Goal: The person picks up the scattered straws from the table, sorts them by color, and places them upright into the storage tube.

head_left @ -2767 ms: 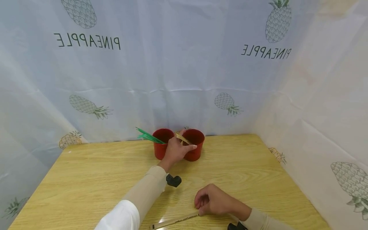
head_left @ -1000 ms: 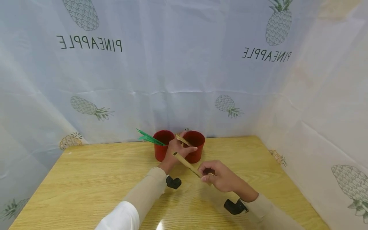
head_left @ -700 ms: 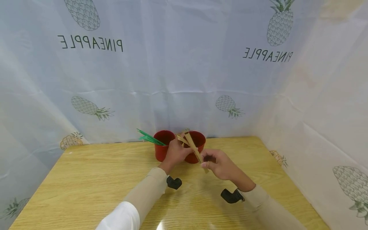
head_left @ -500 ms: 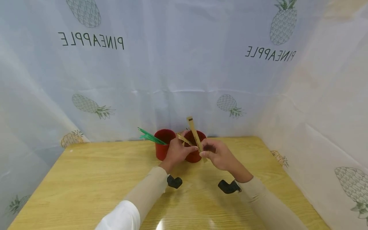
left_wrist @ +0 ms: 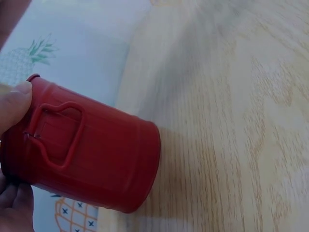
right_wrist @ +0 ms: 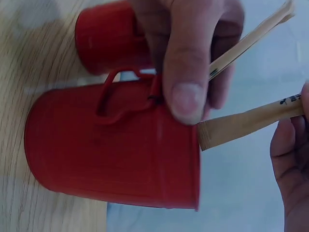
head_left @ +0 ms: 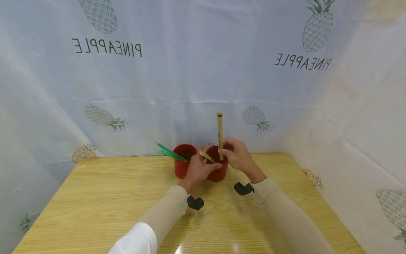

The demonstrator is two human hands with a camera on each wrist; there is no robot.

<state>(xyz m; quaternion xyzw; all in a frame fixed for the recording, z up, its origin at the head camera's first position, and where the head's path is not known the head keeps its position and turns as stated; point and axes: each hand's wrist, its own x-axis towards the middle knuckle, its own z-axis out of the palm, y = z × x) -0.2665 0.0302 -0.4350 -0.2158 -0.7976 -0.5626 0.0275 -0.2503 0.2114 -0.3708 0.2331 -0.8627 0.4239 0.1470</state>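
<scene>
My left hand grips the right-hand red bucket by its rim, thumb on the near side. The same small bucket with its wire handle fills the left of the left wrist view. Between right thumb and fingers, my right hand pinches a slim tan paper stick packet, nearly upright over that bucket. In the right wrist view the packet's flat crimped end is right at the bucket's rim. Another tan packet leans out of the bucket beside my left fingers.
A second red bucket stands close on the left, with green packets leaning out over its rim. Both buckets are at the back edge of the wooden table, in front of a pineapple-print cloth.
My right hand has lifted the tan packet off the table's front, carried it up to the right-hand bucket and turned it upright. The left hand has kept its grip on the bucket.
</scene>
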